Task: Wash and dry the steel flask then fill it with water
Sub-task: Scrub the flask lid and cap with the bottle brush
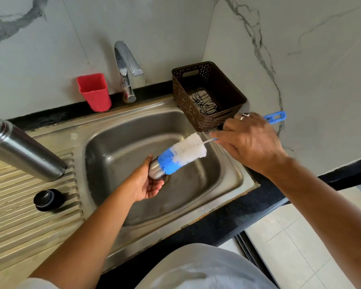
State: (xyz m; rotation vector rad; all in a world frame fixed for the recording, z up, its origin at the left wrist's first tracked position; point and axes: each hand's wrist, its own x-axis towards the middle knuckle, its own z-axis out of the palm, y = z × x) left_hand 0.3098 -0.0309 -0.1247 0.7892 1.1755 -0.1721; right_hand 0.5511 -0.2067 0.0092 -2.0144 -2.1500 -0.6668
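Observation:
The tall steel flask (25, 151) stands open on the ribbed drainboard at the left, and its black cap (48, 200) lies in front of it. Over the sink basin (117, 142) my left hand (144, 184) grips a small steel cup (155, 171) with its mouth turned toward the right. The blue and white bottle brush (186, 153) has its blue tip at the cup's mouth. My right hand (250, 142) holds the brush by its thin blue handle, whose looped end sticks out behind the hand.
A chrome tap (126, 67) stands behind the basin, with no water running. A red plastic cup (95, 92) sits to its left. A brown woven basket (206, 94) holding a patterned cloth (203, 104) stands at the back right corner, near my right hand.

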